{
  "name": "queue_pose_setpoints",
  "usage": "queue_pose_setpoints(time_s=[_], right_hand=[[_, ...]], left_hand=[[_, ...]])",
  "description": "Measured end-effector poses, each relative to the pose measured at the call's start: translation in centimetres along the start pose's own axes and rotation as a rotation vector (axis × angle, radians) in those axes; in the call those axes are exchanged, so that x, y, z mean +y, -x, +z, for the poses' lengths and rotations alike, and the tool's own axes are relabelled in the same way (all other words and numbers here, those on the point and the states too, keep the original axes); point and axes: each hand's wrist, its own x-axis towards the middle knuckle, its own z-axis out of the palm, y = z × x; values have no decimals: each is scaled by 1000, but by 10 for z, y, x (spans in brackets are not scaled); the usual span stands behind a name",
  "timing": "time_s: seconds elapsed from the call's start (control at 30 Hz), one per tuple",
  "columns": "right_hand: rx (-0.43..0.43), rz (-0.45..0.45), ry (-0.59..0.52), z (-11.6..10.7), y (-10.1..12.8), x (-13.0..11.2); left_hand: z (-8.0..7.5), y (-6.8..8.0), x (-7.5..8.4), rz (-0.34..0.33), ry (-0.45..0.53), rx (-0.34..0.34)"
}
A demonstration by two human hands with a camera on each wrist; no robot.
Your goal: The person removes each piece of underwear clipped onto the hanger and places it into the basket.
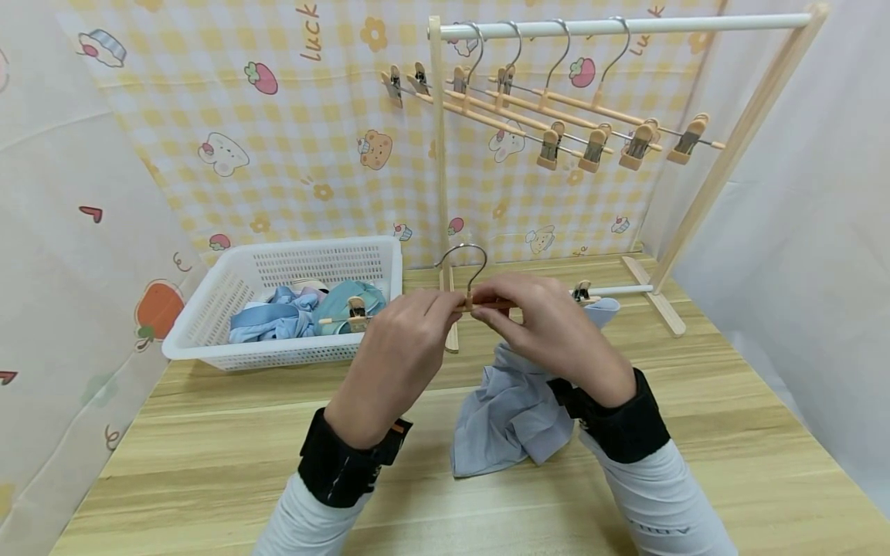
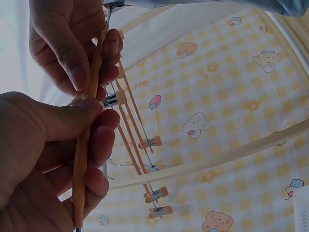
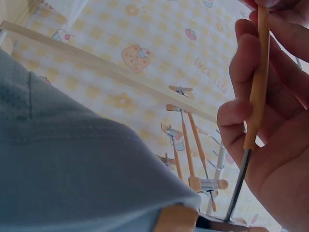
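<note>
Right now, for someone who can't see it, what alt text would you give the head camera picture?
Two hands, left hand and right hand, grip a wooden clip hanger above a wooden table; a blue-grey garment hangs from its right clip. A white basket of blue clothes sits to the left, and a wooden rack behind carries four empty clip hangers.

Two hands are in view, the left hand (image 1: 399,351) and the right hand (image 1: 549,332), and between them they hold one hanger (image 1: 473,289). Four more hangers (image 1: 556,108) hang on one rack (image 1: 619,27). One white basket (image 1: 229,289) stands on one table (image 1: 431,479), with several folded cloths inside it, too bunched to count. One grey-blue cloth (image 1: 511,413) lies on the table.
</note>
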Motion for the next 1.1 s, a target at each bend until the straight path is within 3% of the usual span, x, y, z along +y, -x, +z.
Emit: queue_pose_setpoints(time_s=[0.17,0.47,0.67,0.93,1.1], right_hand=[[48,-11,22,-7,3,0],[256,-96,74,-27,11,0],[346,-46,65,-45,16,10],[312,112,98,-54,18,23],[279,157,99,-56,19,27]], left_hand=[[-1,0,-2,-10,-5,1],[-4,-1,-7,-21,6,29],[-8,1,-14,-45,13,63],[-15,2,-23,-53,41,94],[-18,2,-26,-64,52,103]])
